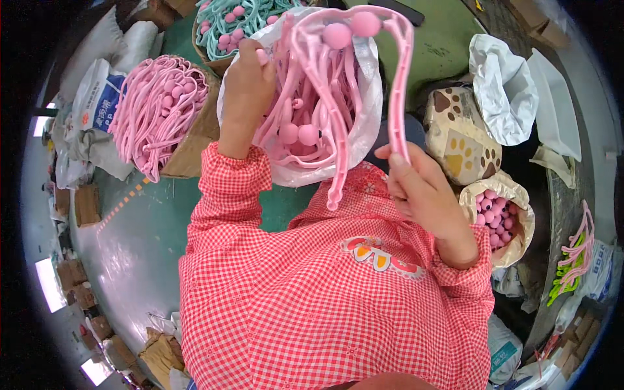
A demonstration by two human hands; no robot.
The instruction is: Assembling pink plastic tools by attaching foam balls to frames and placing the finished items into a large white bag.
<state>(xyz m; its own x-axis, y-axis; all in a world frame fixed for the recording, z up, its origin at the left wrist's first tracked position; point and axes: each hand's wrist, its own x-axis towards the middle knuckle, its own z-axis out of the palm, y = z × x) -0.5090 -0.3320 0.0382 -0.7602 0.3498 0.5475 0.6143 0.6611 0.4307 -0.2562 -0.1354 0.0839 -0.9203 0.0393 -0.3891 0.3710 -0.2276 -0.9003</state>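
On the head view I see the right hand pinching a pink strap before a white sack; the left hand curls beside it — its grip I can't tell. Around: glossy green floor — cardboard boxes left.

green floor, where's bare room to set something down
Bare green floor shows below the cardboard box, left of the checked left sleeve. Crowded: the white bag, full of pink straps, and rightward, where paw-print bundle and pink balls sit close.
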